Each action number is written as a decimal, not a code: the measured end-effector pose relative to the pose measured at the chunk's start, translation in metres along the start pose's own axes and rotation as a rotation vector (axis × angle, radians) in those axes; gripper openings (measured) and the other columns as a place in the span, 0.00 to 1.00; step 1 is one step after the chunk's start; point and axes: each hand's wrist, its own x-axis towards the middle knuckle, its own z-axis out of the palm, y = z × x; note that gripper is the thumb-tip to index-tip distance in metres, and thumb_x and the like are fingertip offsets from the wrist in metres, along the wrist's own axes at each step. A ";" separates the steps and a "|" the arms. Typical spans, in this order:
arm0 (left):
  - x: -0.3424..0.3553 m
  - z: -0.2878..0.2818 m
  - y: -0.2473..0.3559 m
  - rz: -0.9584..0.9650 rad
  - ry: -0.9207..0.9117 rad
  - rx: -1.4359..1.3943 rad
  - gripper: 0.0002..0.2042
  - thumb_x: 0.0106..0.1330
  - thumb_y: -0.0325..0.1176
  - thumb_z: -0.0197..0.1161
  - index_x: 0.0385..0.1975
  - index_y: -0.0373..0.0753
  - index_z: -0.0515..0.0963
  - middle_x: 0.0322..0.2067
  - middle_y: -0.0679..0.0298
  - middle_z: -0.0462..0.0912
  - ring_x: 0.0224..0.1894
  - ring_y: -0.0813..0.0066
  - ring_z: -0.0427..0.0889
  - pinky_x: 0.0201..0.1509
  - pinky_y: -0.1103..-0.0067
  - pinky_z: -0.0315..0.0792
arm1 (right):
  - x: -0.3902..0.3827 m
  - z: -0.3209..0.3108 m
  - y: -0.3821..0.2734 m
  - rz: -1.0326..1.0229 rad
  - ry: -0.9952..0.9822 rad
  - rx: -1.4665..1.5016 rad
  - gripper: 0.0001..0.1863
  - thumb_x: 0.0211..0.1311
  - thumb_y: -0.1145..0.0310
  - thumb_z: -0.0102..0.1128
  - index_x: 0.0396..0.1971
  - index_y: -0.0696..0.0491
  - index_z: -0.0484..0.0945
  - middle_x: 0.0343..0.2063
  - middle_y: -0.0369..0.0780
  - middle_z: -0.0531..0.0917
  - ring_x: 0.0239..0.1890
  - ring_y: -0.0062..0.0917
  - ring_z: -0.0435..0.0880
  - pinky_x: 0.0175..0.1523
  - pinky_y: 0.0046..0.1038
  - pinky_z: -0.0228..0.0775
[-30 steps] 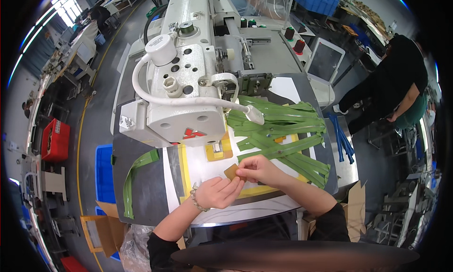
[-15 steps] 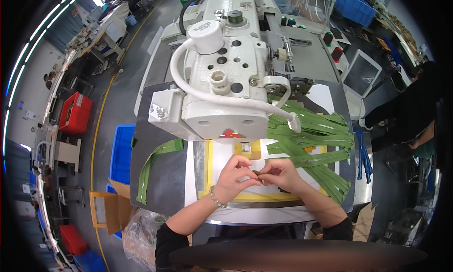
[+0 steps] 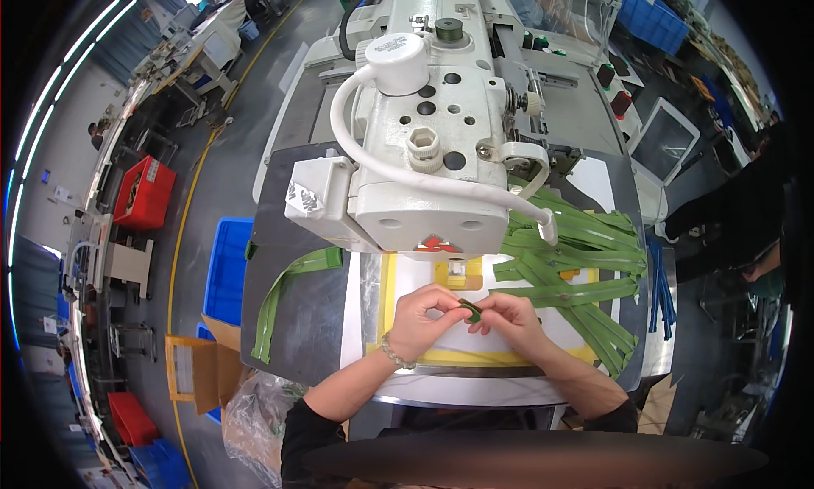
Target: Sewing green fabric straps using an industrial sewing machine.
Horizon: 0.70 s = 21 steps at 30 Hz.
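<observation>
My left hand, with a beaded bracelet at the wrist, pinches one end of a small dark green fabric piece between thumb and finger. From the other side, my right hand grips the same piece with its fingertips, which partly cover it. Both hands are just in front of the white sewing machine, over a white sheet edged with yellow tape. Beyond the fingers, a yellow patch with a small opening lies under the machine head. Green zipper strips are heaped to the right of my hands.
One more green zipper strip lies bent on the dark table plate at the left. Left of the table are a blue crate, a cardboard box and clear plastic bagging. Blue strips hang at the right edge.
My left fingers have closed in on the small green piece, and it is turned to show more of its green side. The whole view has shifted slightly, moving the machine to the right in the picture.
</observation>
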 end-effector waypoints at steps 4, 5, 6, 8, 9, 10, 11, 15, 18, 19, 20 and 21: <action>-0.001 0.001 0.002 -0.072 -0.010 -0.036 0.06 0.51 0.20 0.71 0.25 0.33 0.79 0.30 0.61 0.81 0.33 0.77 0.80 0.38 0.83 0.73 | -0.001 0.008 0.003 -0.072 0.038 -0.099 0.06 0.62 0.75 0.60 0.36 0.62 0.77 0.32 0.38 0.83 0.33 0.17 0.83 0.39 0.19 0.75; -0.002 0.001 0.002 -0.087 -0.016 -0.032 0.06 0.51 0.20 0.71 0.25 0.33 0.79 0.30 0.61 0.81 0.33 0.77 0.80 0.38 0.83 0.73 | -0.001 0.008 0.002 -0.026 0.049 -0.062 0.06 0.61 0.76 0.61 0.35 0.62 0.77 0.32 0.38 0.83 0.33 0.17 0.83 0.40 0.19 0.75; -0.002 0.001 0.002 -0.100 -0.022 -0.028 0.06 0.51 0.19 0.71 0.25 0.33 0.79 0.30 0.60 0.81 0.33 0.77 0.80 0.39 0.83 0.74 | -0.001 0.008 0.000 0.020 0.060 -0.026 0.06 0.59 0.77 0.63 0.35 0.62 0.77 0.32 0.39 0.83 0.33 0.17 0.82 0.40 0.20 0.76; 0.000 0.000 0.000 -0.044 -0.017 0.004 0.05 0.52 0.21 0.70 0.24 0.33 0.79 0.29 0.61 0.81 0.31 0.78 0.80 0.37 0.83 0.74 | -0.001 0.007 0.001 0.026 0.066 -0.023 0.06 0.60 0.77 0.62 0.35 0.62 0.77 0.32 0.39 0.83 0.33 0.17 0.83 0.40 0.19 0.76; 0.001 0.002 -0.002 0.011 -0.018 0.030 0.05 0.53 0.22 0.70 0.24 0.33 0.79 0.28 0.62 0.81 0.30 0.78 0.81 0.34 0.83 0.75 | -0.003 0.005 0.002 0.033 0.079 -0.020 0.06 0.60 0.76 0.62 0.34 0.62 0.77 0.31 0.39 0.83 0.33 0.18 0.83 0.39 0.19 0.76; 0.000 0.002 -0.002 0.012 -0.023 0.025 0.05 0.53 0.22 0.70 0.24 0.33 0.79 0.28 0.62 0.81 0.30 0.78 0.81 0.34 0.83 0.75 | -0.003 0.005 0.003 0.034 0.086 -0.022 0.06 0.60 0.76 0.62 0.34 0.62 0.77 0.31 0.39 0.83 0.33 0.18 0.83 0.39 0.19 0.76; -0.001 0.001 -0.002 -0.057 -0.019 -0.026 0.05 0.52 0.20 0.70 0.24 0.33 0.79 0.30 0.61 0.81 0.32 0.77 0.81 0.38 0.83 0.75 | -0.002 0.005 0.004 0.030 0.083 0.020 0.05 0.60 0.76 0.62 0.34 0.62 0.77 0.31 0.38 0.83 0.32 0.17 0.83 0.39 0.19 0.76; -0.002 -0.002 -0.003 -0.160 -0.010 -0.113 0.06 0.52 0.17 0.69 0.24 0.32 0.78 0.32 0.59 0.80 0.35 0.76 0.80 0.42 0.82 0.76 | 0.001 0.008 0.002 0.054 0.097 0.062 0.05 0.59 0.76 0.63 0.32 0.61 0.77 0.29 0.37 0.82 0.31 0.17 0.82 0.38 0.18 0.76; 0.001 0.000 -0.001 -0.200 -0.016 -0.114 0.06 0.52 0.16 0.69 0.24 0.32 0.78 0.32 0.59 0.80 0.36 0.76 0.80 0.43 0.82 0.76 | 0.000 0.006 0.002 0.054 0.103 0.060 0.06 0.59 0.76 0.64 0.32 0.61 0.77 0.29 0.37 0.83 0.31 0.17 0.83 0.38 0.18 0.75; 0.001 0.000 -0.002 -0.201 -0.026 -0.116 0.06 0.52 0.16 0.69 0.24 0.32 0.78 0.32 0.59 0.80 0.36 0.76 0.80 0.43 0.82 0.76 | 0.000 0.006 0.002 0.053 0.113 0.061 0.06 0.59 0.76 0.64 0.32 0.61 0.77 0.29 0.37 0.83 0.31 0.17 0.83 0.38 0.18 0.75; 0.001 0.000 -0.003 -0.207 -0.026 -0.145 0.06 0.52 0.16 0.68 0.24 0.31 0.78 0.32 0.59 0.80 0.36 0.76 0.80 0.43 0.82 0.76 | 0.000 0.006 0.003 0.050 0.108 0.053 0.06 0.59 0.76 0.64 0.32 0.61 0.77 0.29 0.37 0.83 0.31 0.17 0.83 0.38 0.17 0.75; 0.002 0.000 -0.003 -0.214 -0.024 -0.174 0.06 0.52 0.16 0.68 0.24 0.31 0.78 0.32 0.59 0.80 0.36 0.76 0.80 0.42 0.81 0.76 | 0.000 0.006 0.003 0.047 0.103 0.046 0.06 0.58 0.76 0.64 0.32 0.61 0.77 0.29 0.37 0.83 0.32 0.17 0.83 0.38 0.17 0.75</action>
